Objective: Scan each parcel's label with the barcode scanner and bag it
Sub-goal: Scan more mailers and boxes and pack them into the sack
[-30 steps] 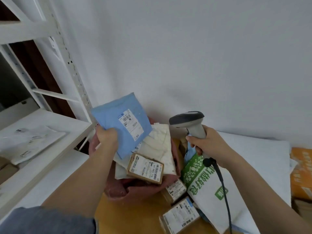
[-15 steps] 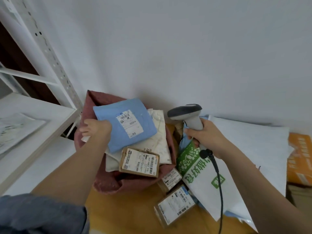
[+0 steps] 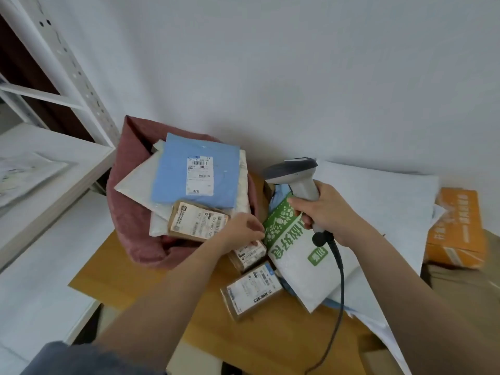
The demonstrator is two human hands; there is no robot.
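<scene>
A dark red bag (image 3: 130,212) stands open at the table's back left. On top of the parcels in it lies a blue mailer (image 3: 173,180), label up, with a brown box (image 3: 197,220) at its front. My left hand (image 3: 242,231) reaches right, its fingertips at the edge of a green-and-white mailer (image 3: 297,255) and just above a small brown box (image 3: 250,254). A second labelled brown box (image 3: 251,289) lies nearer me. My right hand (image 3: 327,212) grips the handle of the grey barcode scanner (image 3: 292,171), which it holds over the green-and-white mailer.
A large white mailer (image 3: 378,198) lies behind the right hand, and an orange carton (image 3: 457,226) sits at the far right. White metal shelving (image 3: 40,171) with papers stands on the left. The scanner's cable (image 3: 338,293) hangs over the wooden table (image 3: 121,277).
My left hand has let go of the blue mailer, which now lies in the red bag, and has moved right to the green-and-white mailer. The scanner has stayed in place.
</scene>
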